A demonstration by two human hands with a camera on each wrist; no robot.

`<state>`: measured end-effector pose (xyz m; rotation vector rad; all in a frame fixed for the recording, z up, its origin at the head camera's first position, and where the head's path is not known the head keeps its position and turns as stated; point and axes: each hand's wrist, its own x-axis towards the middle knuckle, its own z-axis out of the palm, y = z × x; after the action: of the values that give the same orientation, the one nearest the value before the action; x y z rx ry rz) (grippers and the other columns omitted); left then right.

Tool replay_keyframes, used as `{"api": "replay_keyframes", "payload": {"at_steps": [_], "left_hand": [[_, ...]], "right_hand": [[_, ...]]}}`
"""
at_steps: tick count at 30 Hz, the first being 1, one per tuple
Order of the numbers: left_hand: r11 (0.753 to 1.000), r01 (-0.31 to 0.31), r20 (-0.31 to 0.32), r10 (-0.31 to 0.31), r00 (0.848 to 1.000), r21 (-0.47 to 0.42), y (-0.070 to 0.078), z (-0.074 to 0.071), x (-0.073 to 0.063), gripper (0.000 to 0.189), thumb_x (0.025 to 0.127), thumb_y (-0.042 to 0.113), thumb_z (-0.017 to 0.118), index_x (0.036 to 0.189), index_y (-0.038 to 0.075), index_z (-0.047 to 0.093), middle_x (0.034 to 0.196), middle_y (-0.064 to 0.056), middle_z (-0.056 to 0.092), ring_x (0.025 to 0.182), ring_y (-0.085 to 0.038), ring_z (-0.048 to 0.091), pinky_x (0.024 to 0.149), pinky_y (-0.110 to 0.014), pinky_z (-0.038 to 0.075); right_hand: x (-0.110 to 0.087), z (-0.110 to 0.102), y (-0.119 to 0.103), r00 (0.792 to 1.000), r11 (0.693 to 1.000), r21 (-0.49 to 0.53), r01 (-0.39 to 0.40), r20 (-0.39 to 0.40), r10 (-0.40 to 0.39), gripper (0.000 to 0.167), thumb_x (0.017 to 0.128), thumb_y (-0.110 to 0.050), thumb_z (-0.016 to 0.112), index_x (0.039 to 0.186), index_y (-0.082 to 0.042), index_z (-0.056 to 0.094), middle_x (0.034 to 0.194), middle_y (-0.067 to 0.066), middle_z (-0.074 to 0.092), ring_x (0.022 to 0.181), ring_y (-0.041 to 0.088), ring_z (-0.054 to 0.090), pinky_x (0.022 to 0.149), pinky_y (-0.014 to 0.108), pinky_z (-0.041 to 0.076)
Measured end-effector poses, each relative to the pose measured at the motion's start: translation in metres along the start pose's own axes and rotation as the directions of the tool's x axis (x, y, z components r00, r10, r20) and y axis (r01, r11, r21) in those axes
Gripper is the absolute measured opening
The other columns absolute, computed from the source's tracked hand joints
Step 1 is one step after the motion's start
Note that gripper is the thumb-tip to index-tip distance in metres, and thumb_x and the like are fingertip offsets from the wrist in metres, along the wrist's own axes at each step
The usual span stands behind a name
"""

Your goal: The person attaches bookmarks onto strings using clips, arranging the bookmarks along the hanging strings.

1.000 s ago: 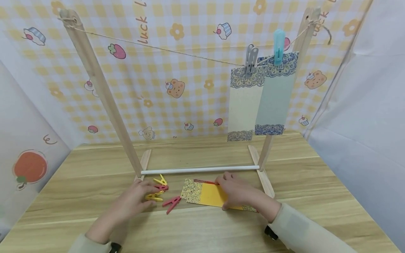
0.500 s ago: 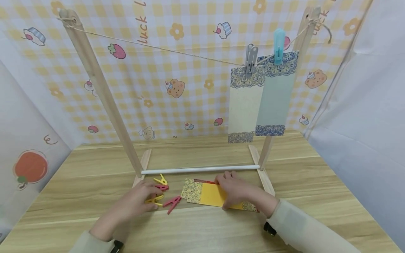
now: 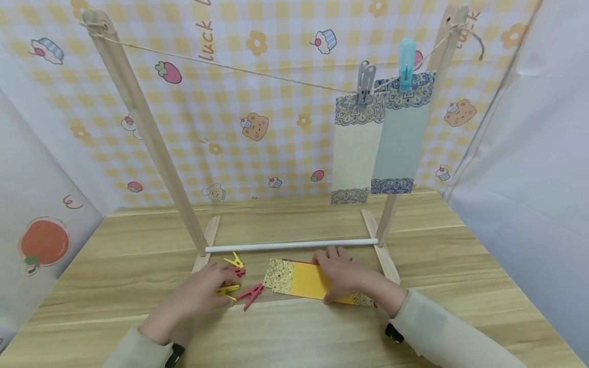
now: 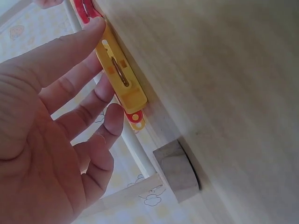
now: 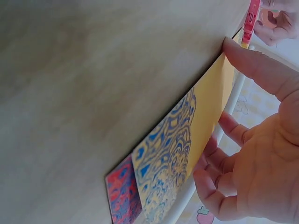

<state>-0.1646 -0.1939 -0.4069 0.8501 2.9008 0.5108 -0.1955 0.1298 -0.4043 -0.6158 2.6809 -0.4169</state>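
Note:
My left hand (image 3: 204, 290) pinches a yellow clothespin (image 4: 120, 70) between thumb and fingers, low over the table. Close by lie another yellow clothespin (image 3: 235, 261) and a red clothespin (image 3: 237, 272), the latter partly hidden by the fingers. A second red clothespin (image 3: 251, 295) lies to the right, by the cards. With thumb on the near edge and fingers at the far edge, my right hand (image 3: 340, 276) holds a yellow card (image 3: 306, 281) with patterned ends. Beneath it a red card (image 5: 122, 189) sticks out at one end.
A wooden stand with two posts (image 3: 147, 128) carries a sagging string (image 3: 230, 67). On it a grey clothespin (image 3: 365, 84) holds a cream card (image 3: 356, 153), and a light-blue clothespin (image 3: 407, 64) a grey-green card (image 3: 398, 143). A white rod (image 3: 290, 246) joins the stand's feet.
My left hand has shifted slightly right along the table, and the yellow clothespin has turned and moved with it. The red card's far edge now shows less from under the yellow card.

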Motion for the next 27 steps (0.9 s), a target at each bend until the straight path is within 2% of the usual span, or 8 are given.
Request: {"api": "replay_keyframes", "payload": {"at_steps": [4, 7, 10, 13, 16, 20, 22, 27], "left_hand": [[1.000, 0.006, -0.001, -0.006, 1.000, 0.002, 0.0005, -0.0007, -0.0007, 0.026, 0.075, 0.017, 0.085, 0.098, 0.014, 0.074, 0.111, -0.003, 0.068, 0.104, -0.025, 0.060, 0.082, -0.042, 0.053], [1.000, 0.012, -0.002, -0.012, 1.000, -0.005, -0.0001, -0.0009, -0.0019, 0.025, 0.078, 0.019, 0.083, 0.100, 0.014, 0.074, 0.115, -0.005, 0.068, 0.107, -0.029, 0.060, 0.086, -0.047, 0.053], [1.000, 0.014, -0.010, -0.014, 1.000, -0.007, -0.0016, -0.0008, -0.0034, 0.026, 0.080, 0.023, 0.082, 0.103, 0.014, 0.074, 0.118, -0.005, 0.069, 0.109, -0.029, 0.060, 0.088, -0.049, 0.054], [1.000, 0.014, -0.016, -0.014, 1.000, -0.011, -0.0035, -0.0007, -0.0041, 0.027, 0.082, 0.026, 0.080, 0.105, 0.015, 0.074, 0.110, 0.001, 0.069, 0.102, -0.020, 0.058, 0.083, -0.040, 0.053], [1.000, 0.012, -0.015, -0.012, 1.000, -0.024, -0.0047, -0.0014, -0.0042, 0.027, 0.083, 0.029, 0.079, 0.105, 0.015, 0.073, 0.099, 0.010, 0.066, 0.094, -0.013, 0.053, 0.075, -0.031, 0.050], [0.998, 0.001, -0.014, -0.002, 1.000, -0.061, -0.0045, -0.0029, -0.0045, 0.028, 0.084, 0.031, 0.078, 0.104, 0.013, 0.073, 0.092, 0.013, 0.064, 0.093, -0.011, 0.052, 0.072, -0.027, 0.048], [0.997, -0.010, -0.016, 0.009, 1.000, -0.079, -0.0039, -0.0037, -0.0048, 0.028, 0.085, 0.031, 0.078, 0.104, 0.012, 0.073, 0.092, 0.012, 0.064, 0.093, -0.012, 0.052, 0.072, -0.028, 0.048], [0.996, -0.042, -0.052, 0.038, 0.998, -0.080, -0.0027, -0.0049, -0.0073, 0.026, 0.085, 0.028, 0.076, 0.104, 0.011, 0.070, 0.094, 0.010, 0.064, 0.097, -0.015, 0.055, 0.078, -0.031, 0.051]], "right_hand": [[-0.0001, -0.0005, 0.0006, 1.000, 1.000, 0.025, -0.005, -0.001, 0.005, 0.074, 0.064, -0.024, 0.093, 0.120, -0.021, 0.045, 0.113, 0.002, 0.055, 0.107, 0.022, 0.045, 0.087, 0.051, 0.037], [0.0007, -0.0006, 0.0009, 1.000, 0.999, 0.045, -0.012, -0.019, 0.013, 0.070, 0.064, -0.024, 0.093, 0.116, -0.022, 0.046, 0.106, -0.001, 0.061, 0.102, 0.020, 0.052, 0.090, 0.053, 0.035], [0.0018, -0.0013, 0.0010, 0.999, 0.998, 0.066, -0.013, -0.042, 0.016, 0.064, 0.065, -0.023, 0.092, 0.110, -0.021, 0.047, 0.095, -0.005, 0.061, 0.095, 0.018, 0.057, 0.089, 0.055, 0.035], [0.0017, -0.0028, 0.0011, 0.999, 0.995, 0.100, -0.011, -0.047, 0.016, 0.059, 0.068, -0.020, 0.089, 0.111, -0.019, 0.048, 0.100, -0.003, 0.064, 0.100, 0.020, 0.060, 0.094, 0.060, 0.035], [0.0005, -0.0043, 0.0015, 0.999, 0.990, 0.141, 0.008, -0.049, -0.001, 0.056, 0.073, -0.016, 0.086, 0.116, -0.017, 0.050, 0.116, 0.003, 0.066, 0.113, 0.026, 0.061, 0.100, 0.066, 0.035], [-0.0005, -0.0055, 0.0033, 0.997, 0.982, 0.179, 0.063, -0.057, -0.054, 0.049, 0.079, -0.010, 0.081, 0.119, -0.016, 0.054, 0.128, 0.011, 0.063, 0.118, 0.031, 0.060, 0.101, 0.059, 0.045], [-0.0001, -0.0057, 0.0049, 0.994, 0.976, 0.197, 0.096, -0.064, -0.085, 0.044, 0.081, -0.006, 0.079, 0.117, -0.014, 0.056, 0.127, 0.012, 0.063, 0.117, 0.032, 0.061, 0.098, 0.053, 0.049], [0.0021, -0.0052, 0.0097, 0.986, 0.959, 0.235, 0.159, -0.091, -0.141, 0.035, 0.082, 0.000, 0.074, 0.112, -0.010, 0.060, 0.119, 0.012, 0.065, 0.115, 0.032, 0.059, 0.102, 0.051, 0.048]]}}
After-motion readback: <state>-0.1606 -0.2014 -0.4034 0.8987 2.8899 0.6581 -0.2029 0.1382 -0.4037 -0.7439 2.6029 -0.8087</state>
